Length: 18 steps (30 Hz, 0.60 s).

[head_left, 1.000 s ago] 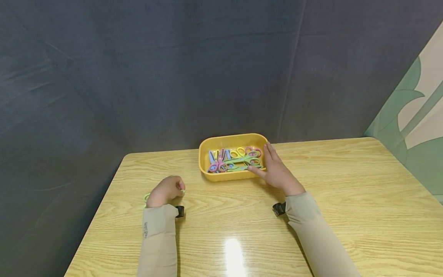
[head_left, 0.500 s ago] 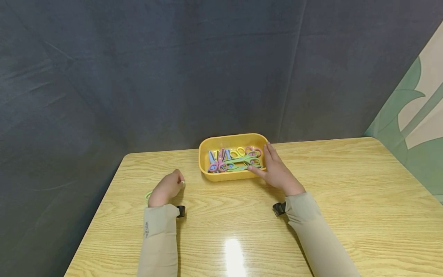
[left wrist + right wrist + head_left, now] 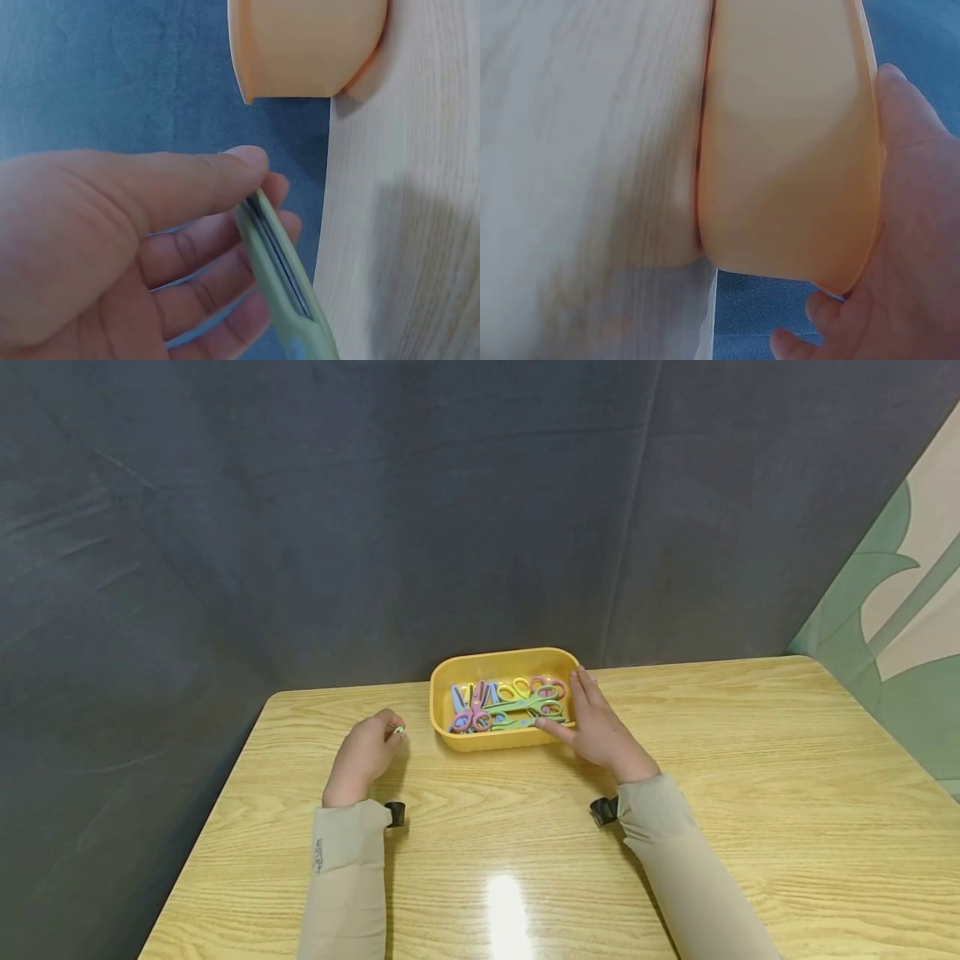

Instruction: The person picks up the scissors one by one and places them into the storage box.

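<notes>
My left hand (image 3: 365, 756) grips a pair of green scissors (image 3: 277, 262) between thumb and curled fingers; only their tip (image 3: 399, 730) shows in the head view, just left of the yellow tray (image 3: 498, 739). The tray holds several coloured scissors (image 3: 510, 703) in a loose pile. My right hand (image 3: 596, 731) rests against the tray's right end with its fingers straight along the side and the thumb laid on the front rim. In the right wrist view the palm (image 3: 915, 225) lies against the tray wall (image 3: 787, 150). The left wrist view shows the tray's end (image 3: 307, 45) just beyond my fingers.
The tray sits at the far middle of a light wooden table (image 3: 750, 777). A dark cloth backdrop (image 3: 375, 527) hangs right behind the table's far edge and down its left side. A green and cream wall panel (image 3: 900, 610) stands to the right.
My left hand has moved away from me and to the right with the green scissors, from mid-table to beside the tray's left end. The right hand and the tray have stayed put.
</notes>
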Available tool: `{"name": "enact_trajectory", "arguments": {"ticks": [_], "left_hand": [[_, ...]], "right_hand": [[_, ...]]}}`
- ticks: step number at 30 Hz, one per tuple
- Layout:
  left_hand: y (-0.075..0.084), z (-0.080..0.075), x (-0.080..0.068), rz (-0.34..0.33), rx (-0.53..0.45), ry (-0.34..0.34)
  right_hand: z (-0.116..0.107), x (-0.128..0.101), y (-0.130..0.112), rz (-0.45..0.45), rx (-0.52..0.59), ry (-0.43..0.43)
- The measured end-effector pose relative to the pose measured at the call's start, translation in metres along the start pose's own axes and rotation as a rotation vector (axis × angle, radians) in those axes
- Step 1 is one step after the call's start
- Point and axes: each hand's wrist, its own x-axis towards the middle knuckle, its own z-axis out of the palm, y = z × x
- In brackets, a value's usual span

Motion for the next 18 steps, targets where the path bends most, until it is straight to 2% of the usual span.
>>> {"name": "enact_trajectory", "arguments": {"ticks": [12,18], "left_hand": [[0.013,-0.001,0.002,0.021,-0.034,0.1],[0.018,-0.002,0.001,0.036,-0.042,0.127]], "right_hand": [[0.001,0.001,-0.001,0.008,-0.005,-0.004],[0.001,0.001,0.0,0.017,-0.014,-0.012]]}}
